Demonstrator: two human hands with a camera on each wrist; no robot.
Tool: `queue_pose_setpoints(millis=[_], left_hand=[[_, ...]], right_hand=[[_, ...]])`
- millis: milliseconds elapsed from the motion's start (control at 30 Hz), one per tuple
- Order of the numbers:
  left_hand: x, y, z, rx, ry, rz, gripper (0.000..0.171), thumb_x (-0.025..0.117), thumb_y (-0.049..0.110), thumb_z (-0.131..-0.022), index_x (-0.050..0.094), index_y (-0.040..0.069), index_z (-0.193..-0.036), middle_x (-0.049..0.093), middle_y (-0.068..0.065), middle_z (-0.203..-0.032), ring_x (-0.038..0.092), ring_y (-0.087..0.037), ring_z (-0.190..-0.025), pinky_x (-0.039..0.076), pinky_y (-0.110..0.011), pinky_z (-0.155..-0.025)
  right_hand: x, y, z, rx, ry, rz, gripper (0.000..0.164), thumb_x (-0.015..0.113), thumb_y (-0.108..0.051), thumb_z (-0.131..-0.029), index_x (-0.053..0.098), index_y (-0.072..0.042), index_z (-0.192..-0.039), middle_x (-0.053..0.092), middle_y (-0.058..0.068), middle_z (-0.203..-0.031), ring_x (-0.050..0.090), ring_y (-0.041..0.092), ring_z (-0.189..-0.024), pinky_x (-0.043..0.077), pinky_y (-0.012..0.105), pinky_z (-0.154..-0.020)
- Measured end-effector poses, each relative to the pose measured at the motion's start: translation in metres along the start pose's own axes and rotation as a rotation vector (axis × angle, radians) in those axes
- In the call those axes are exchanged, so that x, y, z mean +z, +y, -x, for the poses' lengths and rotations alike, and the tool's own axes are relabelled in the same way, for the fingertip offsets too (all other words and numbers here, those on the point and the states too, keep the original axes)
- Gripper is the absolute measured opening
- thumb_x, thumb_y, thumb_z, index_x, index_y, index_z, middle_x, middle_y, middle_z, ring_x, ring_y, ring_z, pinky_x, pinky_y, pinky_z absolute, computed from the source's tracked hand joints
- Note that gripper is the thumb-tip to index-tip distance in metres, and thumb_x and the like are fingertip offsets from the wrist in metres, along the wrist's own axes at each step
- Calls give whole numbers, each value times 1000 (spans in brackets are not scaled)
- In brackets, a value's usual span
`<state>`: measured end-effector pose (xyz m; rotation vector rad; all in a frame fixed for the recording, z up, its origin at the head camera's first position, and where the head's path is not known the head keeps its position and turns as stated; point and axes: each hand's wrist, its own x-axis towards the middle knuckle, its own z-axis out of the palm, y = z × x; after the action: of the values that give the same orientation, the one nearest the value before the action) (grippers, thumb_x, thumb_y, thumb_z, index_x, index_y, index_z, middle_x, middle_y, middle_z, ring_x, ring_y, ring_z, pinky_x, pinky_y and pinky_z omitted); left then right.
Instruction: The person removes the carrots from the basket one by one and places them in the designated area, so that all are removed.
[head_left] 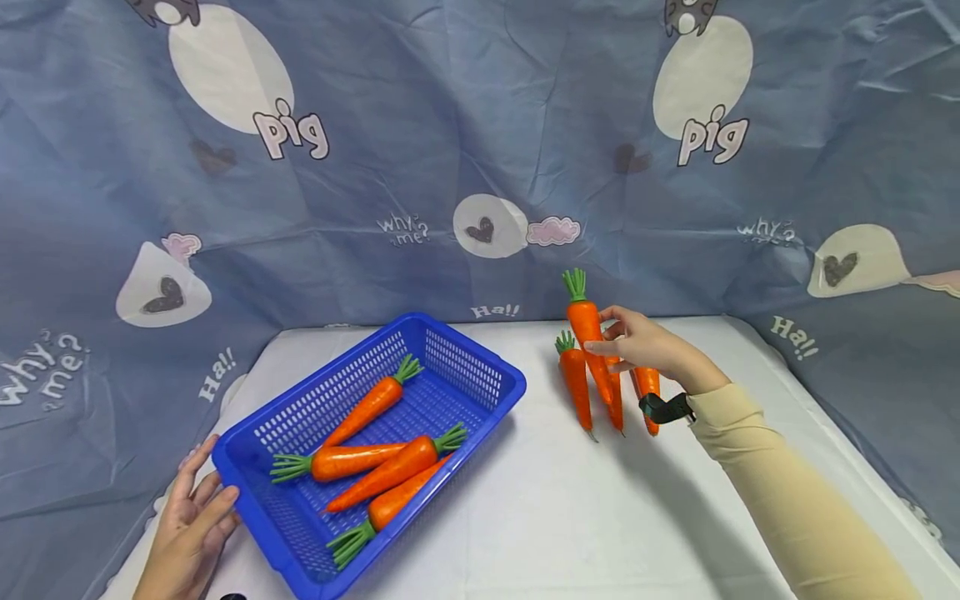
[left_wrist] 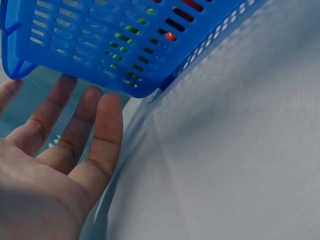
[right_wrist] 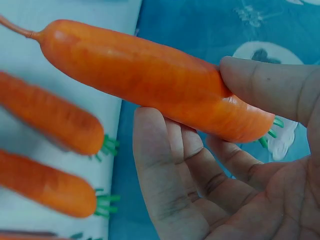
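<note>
A carrot (head_left: 587, 333) with a green top is pinched between the thumb and fingers of my right hand (head_left: 645, 343), held above the white table. In the right wrist view, the thumb lies on one side of this carrot (right_wrist: 150, 70) and the fingers on the other. Below it on the table lie more carrots (head_left: 576, 383), partly hidden by the hand. My left hand (head_left: 187, 521) is at the near left corner of a blue plastic basket (head_left: 262, 529), its fingers fairly straight. In the left wrist view, the fingertips meet the basket's (left_wrist: 75, 50) lower edge. Several carrots (head_left: 375, 408) lie inside the basket.
The white tabletop (head_left: 540, 517) carries the basket on the left and the loose carrots at the back right. Behind and along the sides hangs a blue printed cloth (head_left: 360, 183). A dark band (head_left: 667, 408) sits on the right wrist.
</note>
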<state>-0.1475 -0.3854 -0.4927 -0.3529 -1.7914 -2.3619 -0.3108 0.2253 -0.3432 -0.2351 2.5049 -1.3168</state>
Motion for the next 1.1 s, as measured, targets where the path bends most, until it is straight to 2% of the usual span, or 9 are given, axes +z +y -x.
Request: queue_pose_setpoints(millis=[133,267,500,733,933,1100], left_hand=[[-5,4,-2,-18,-35,-55,76,37,-12,-110,17,26,-172,59,10,-151,69,-7,-124,63,-28,-87],[-9,6,-6,-51,-68,-129,79,38,-11,-109,12,27,-174,53,14,-155,66,-2,-129,63,-27,-90],[-14,2,-8,-19,-113,-95,80,37,-12,-108,8,23,-174,46,15,-161,63,-3,-135,62,-27,-94],[-13,1,-9,-13,-117,-89,81,38,-12,-107,8,23,-174,43,14,-163,63,-4,-136,62,-27,-95],[-12,-2,-10,3,-132,-68,81,37,-14,-108,7,21,-174,39,15,-166,60,-3,-140,60,-25,-98],[-11,-5,-10,21,-145,-65,80,35,-14,-108,5,18,-174,34,14,-168,58,-3,-141,60,-24,-99]], right_hand=[[-7,12,2,27,14,-11,69,70,-24,-105,33,6,-155,49,22,-126,66,27,-102,65,47,-94],[-16,27,4,50,24,-18,70,70,-24,-105,31,6,-155,50,21,-125,67,25,-99,66,41,-91],[-32,56,10,78,29,-31,76,68,-27,-105,25,7,-158,49,24,-133,66,25,-107,64,43,-95],[-48,80,19,141,37,-42,75,65,-25,-107,22,10,-156,51,24,-130,63,29,-112,64,44,-97],[-58,100,25,193,49,-22,73,64,-26,-108,22,13,-154,54,18,-116,62,23,-102,65,35,-90],[-63,117,26,246,42,-9,71,65,-28,-107,26,13,-150,56,15,-115,62,22,-101,65,38,-93]])
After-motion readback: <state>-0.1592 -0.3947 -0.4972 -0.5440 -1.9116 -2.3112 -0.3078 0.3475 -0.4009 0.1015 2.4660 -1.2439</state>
